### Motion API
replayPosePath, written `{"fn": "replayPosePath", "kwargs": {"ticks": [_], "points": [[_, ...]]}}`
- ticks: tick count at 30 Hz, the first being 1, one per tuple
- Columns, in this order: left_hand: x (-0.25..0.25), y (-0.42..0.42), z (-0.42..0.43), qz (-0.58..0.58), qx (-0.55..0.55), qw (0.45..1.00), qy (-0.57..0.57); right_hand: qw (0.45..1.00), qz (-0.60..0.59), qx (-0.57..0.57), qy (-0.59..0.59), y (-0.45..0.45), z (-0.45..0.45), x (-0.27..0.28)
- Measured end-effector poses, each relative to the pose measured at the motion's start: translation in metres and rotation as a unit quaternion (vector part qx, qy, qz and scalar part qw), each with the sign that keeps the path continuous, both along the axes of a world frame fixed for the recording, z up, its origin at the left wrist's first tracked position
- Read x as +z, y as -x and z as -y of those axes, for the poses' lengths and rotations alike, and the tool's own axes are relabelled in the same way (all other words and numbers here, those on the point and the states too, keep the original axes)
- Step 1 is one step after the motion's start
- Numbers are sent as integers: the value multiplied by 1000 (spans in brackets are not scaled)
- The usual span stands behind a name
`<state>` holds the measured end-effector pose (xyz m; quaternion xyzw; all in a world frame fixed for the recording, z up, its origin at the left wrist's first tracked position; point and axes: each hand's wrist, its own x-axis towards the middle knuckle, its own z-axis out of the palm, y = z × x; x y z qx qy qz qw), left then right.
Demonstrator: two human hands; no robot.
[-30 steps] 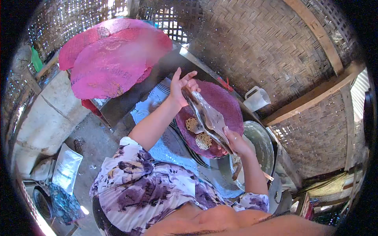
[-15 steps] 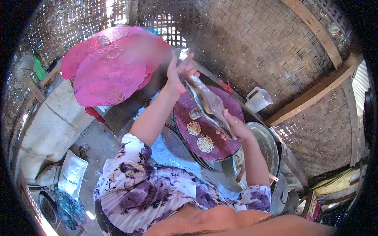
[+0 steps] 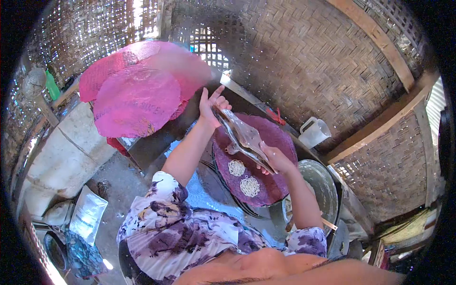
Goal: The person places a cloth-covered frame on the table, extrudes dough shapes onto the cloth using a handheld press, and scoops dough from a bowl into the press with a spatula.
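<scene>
So far I judge two pale lacy discs [image 3: 249,186] done, remainder unclear, left hand [image 3: 213,107] and right hand [image 3: 279,159] gripping a long brown-grey tool [image 3: 243,135].

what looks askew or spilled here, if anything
No clear spill stands out. At upper left, the pink round sheets overlap unevenly, their edges out of line, and a hazy patch blurs their right side, perhaps a lens smear. The two pale lacy rounds on the purple mat look intact.
</scene>
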<state>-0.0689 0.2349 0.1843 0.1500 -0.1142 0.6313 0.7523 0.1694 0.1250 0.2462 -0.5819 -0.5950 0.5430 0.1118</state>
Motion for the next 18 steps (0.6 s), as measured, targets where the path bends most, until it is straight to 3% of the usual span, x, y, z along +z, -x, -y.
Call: {"fn": "replayPosePath", "kwargs": {"ticks": [5, 18], "points": [[2, -1, 12, -11, 15, 999, 49, 1000, -2, 2, 6, 1, 8, 4], [5, 4, -4, -1, 26, 1000, 9, 998, 21, -9, -56, 7, -2, 4]]}}
